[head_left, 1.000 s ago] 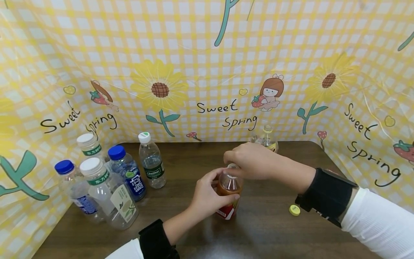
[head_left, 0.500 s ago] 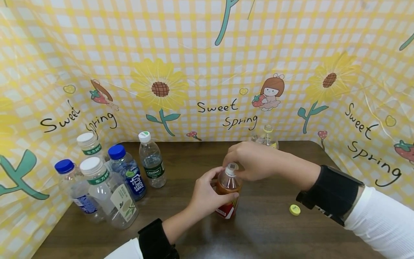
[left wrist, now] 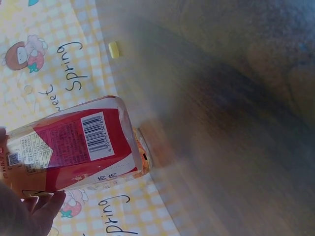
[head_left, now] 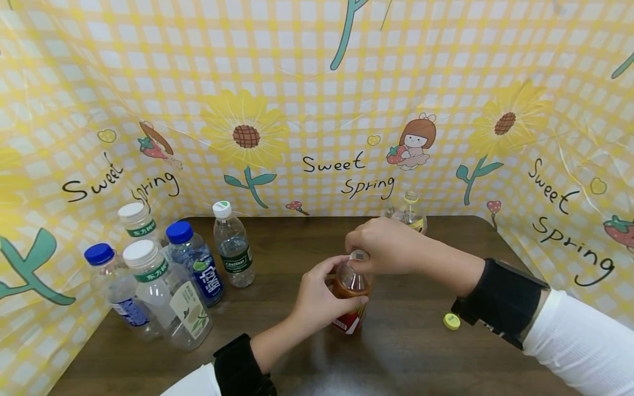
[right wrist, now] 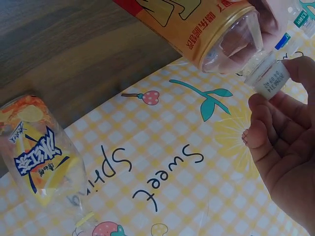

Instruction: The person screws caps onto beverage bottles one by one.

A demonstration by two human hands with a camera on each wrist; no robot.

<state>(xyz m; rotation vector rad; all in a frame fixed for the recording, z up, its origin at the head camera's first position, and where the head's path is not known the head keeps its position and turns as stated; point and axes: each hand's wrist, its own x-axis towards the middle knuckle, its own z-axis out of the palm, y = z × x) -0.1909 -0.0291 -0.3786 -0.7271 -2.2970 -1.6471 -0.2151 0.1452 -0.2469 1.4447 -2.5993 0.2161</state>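
Note:
A plastic bottle (head_left: 348,324) with a red and orange label stands on the table, slightly right of the middle. My left hand (head_left: 315,301) grips it around its upper body, thumb at the front. In the left wrist view the bottle (left wrist: 74,147) shows a barcode on its label. At the bottle's mouth is a white cap (right wrist: 271,82) with printed characters on its side. My right hand (head_left: 388,247) pinches this cap between thumb and fingers, and partly covers it in the head view. How tightly the cap sits on the neck cannot be told.
Several capped bottles stand at the left, among them a blue-capped one (head_left: 200,269) and a green-labelled water bottle (head_left: 234,253). An uncapped, yellow-labelled bottle (right wrist: 42,152) is behind my right hand. A yellow cap (head_left: 451,321) lies on the table (head_left: 406,352) at the right.
Half a second ago my right fingers stood looser, exposing more of the cap; now they are back on it, with the wrist turned slightly. My left hand and the bottle have hardly moved.

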